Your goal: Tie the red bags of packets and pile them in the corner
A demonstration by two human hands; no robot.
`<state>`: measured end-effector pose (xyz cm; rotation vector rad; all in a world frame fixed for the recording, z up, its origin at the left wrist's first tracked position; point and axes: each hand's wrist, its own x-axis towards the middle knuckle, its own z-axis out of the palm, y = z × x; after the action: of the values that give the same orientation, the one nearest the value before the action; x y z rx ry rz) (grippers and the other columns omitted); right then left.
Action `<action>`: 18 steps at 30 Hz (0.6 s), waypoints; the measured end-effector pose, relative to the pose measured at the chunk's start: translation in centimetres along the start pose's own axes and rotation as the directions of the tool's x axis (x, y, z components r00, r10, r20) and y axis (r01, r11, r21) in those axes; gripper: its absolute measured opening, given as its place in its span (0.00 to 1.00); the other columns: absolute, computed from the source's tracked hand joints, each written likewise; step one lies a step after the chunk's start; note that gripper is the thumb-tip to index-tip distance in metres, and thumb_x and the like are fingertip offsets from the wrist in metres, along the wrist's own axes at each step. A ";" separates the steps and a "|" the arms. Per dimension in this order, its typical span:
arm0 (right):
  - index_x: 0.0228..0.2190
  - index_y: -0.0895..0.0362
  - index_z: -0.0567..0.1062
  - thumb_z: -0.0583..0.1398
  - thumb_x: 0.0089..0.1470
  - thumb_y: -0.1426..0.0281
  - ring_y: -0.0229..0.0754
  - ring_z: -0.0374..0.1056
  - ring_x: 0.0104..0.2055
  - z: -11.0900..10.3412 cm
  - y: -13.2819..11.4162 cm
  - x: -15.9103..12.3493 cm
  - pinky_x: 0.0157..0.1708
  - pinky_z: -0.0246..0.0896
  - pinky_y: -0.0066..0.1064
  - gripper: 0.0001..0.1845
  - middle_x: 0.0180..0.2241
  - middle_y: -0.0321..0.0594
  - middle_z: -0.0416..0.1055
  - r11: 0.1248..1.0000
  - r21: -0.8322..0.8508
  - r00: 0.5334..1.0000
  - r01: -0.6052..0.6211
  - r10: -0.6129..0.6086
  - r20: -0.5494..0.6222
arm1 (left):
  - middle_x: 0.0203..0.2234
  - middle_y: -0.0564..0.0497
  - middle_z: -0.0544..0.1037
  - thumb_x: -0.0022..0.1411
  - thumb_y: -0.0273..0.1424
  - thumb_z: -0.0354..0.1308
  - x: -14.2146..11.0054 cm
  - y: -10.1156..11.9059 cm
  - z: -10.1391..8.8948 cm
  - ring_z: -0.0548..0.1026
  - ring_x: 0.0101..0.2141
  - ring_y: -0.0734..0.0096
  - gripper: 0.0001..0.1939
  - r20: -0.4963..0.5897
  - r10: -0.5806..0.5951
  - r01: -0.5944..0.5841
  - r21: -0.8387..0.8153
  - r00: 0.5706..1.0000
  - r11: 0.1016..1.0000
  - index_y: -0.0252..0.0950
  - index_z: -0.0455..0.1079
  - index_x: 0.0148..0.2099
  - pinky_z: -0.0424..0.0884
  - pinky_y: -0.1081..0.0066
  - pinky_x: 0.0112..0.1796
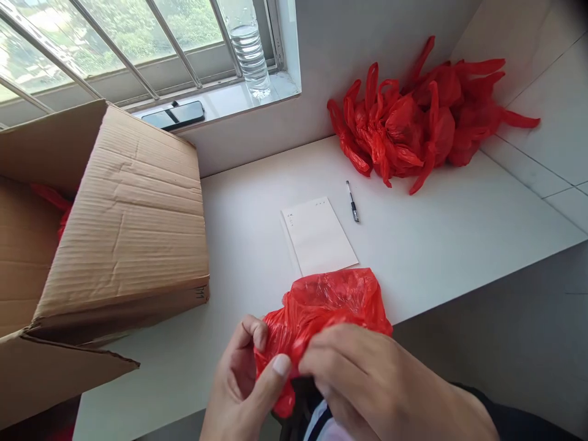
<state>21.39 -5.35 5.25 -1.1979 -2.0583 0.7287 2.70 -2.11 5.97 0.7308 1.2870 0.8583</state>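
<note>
Right grip (367,373), slightly blurred, hides part of the red plastic bag (337,294).

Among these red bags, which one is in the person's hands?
The red bag at the near edge of the table: the left hand and right hand both hold it, while the heaped bags lie by the wall.

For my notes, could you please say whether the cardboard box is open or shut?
The cardboard box is open: a flap spreads outward and red plastic shows inside.
</note>
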 end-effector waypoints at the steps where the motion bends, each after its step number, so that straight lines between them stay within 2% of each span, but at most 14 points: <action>1: 0.42 0.54 0.74 0.51 0.66 0.78 0.45 0.73 0.34 0.2 0.7 0.8 0.34 0.73 0.37 0.14 0.34 0.39 0.76 0.998 -0.058 0.993 -0.003 0.010 0.115 | 0.26 0.59 0.65 0.56 0.38 0.72 0.0 -0.2 0.2 0.61 0.22 0.79 0.20 -0.026 -0.005 0.006 0.022 1.000 1.000 0.42 0.61 0.36 0.64 0.81 0.22; 2: 0.41 0.55 0.74 0.50 0.66 0.78 0.45 0.72 0.33 0.4 1.4 1.5 0.33 0.74 0.39 0.15 0.33 0.39 0.74 0.991 -0.130 0.980 -0.022 0.047 0.195 | 0.28 0.59 0.67 0.56 0.37 0.71 0.1 -0.4 0.3 0.63 0.23 0.79 0.18 -0.061 -0.007 0.009 0.036 0.998 0.999 0.43 0.63 0.38 0.65 0.82 0.22; 4: 0.43 0.57 0.75 0.51 0.67 0.75 0.48 0.71 0.33 0.7 2.8 2.1 0.32 0.75 0.44 0.12 0.33 0.41 0.73 0.956 -0.282 0.960 -0.081 0.151 0.236 | 0.33 0.58 0.72 0.57 0.37 0.70 0.2 -0.6 0.1 0.67 0.25 0.78 0.17 -0.136 -0.025 0.030 0.037 0.990 0.999 0.44 0.65 0.43 0.67 0.81 0.23; 5: 0.48 0.59 0.74 0.54 0.67 0.72 0.50 0.72 0.34 0.8 3.3 2.0 0.34 0.75 0.47 0.12 0.35 0.42 0.74 0.932 -0.349 0.958 -0.103 0.187 0.216 | 0.35 0.57 0.73 0.57 0.38 0.70 0.2 -0.7 -0.2 0.68 0.25 0.78 0.18 -0.162 -0.045 0.049 0.026 0.986 0.998 0.45 0.66 0.46 0.67 0.81 0.24; 6: 0.53 0.62 0.72 0.57 0.66 0.69 0.52 0.72 0.37 0.8 3.8 1.9 0.37 0.76 0.49 0.16 0.37 0.45 0.74 0.905 -0.408 0.960 -0.122 0.212 0.181 | 0.35 0.57 0.74 0.57 0.38 0.70 0.3 -0.7 -0.5 0.69 0.25 0.78 0.20 -0.183 -0.072 0.075 0.013 0.980 0.997 0.46 0.67 0.48 0.67 0.81 0.24; 9: 0.63 0.69 0.62 0.65 0.62 0.66 0.54 0.72 0.41 0.3 5.1 1.6 0.41 0.76 0.50 0.35 0.42 0.52 0.74 0.845 -0.513 0.967 -0.148 0.233 0.105 | 0.33 0.55 0.76 0.55 0.43 0.71 0.3 -0.6 -1.0 0.74 0.27 0.73 0.26 -0.209 -0.124 0.128 0.005 0.970 0.992 0.47 0.67 0.53 0.70 0.78 0.26; 11: 0.65 0.70 0.59 0.66 0.61 0.66 0.53 0.72 0.40 -0.4 5.9 1.8 0.40 0.76 0.47 0.39 0.42 0.52 0.74 0.827 -0.536 0.972 -0.173 0.231 0.042 | 0.35 0.53 0.79 0.53 0.46 0.72 0.2 -0.5 -0.9 0.78 0.31 0.68 0.33 -0.197 -0.086 0.105 0.088 0.977 0.991 0.47 0.66 0.57 0.74 0.74 0.32; 13: 0.67 0.69 0.55 0.63 0.63 0.66 0.53 0.72 0.41 -1.6 6.2 2.2 0.39 0.76 0.44 0.39 0.44 0.52 0.74 0.817 -0.532 0.973 -0.221 0.223 -0.061 | 0.38 0.52 0.80 0.50 0.46 0.74 0.2 -0.5 -0.7 0.79 0.34 0.66 0.38 -0.196 0.007 0.041 0.237 0.981 0.971 0.48 0.65 0.61 0.75 0.73 0.37; 15: 0.67 0.66 0.56 0.59 0.67 0.64 0.54 0.72 0.45 -3.1 5.8 2.4 0.39 0.76 0.43 0.34 0.46 0.52 0.73 0.812 -0.520 0.964 -0.264 0.213 -0.157 | 0.38 0.53 0.80 0.51 0.44 0.73 0.3 -0.7 -0.7 0.77 0.34 0.68 0.33 -0.198 0.097 -0.016 0.373 0.975 0.928 0.47 0.69 0.58 0.73 0.75 0.37; 18: 0.56 0.56 0.68 0.56 0.69 0.61 0.53 0.73 0.46 -5.3 3.1 2.1 0.39 0.74 0.42 0.19 0.46 0.48 0.73 0.825 -0.481 0.942 -0.297 0.170 -0.289 | 0.32 0.54 0.77 0.58 0.44 0.68 1.0 -1.2 -1.1 0.73 0.31 0.70 0.15 -0.175 0.128 -0.051 0.392 0.976 0.919 0.42 0.74 0.43 0.70 0.78 0.31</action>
<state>26.24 -1.42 6.95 -1.7718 -1.9805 0.1041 1.88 -1.90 4.31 1.0425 1.6380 0.7723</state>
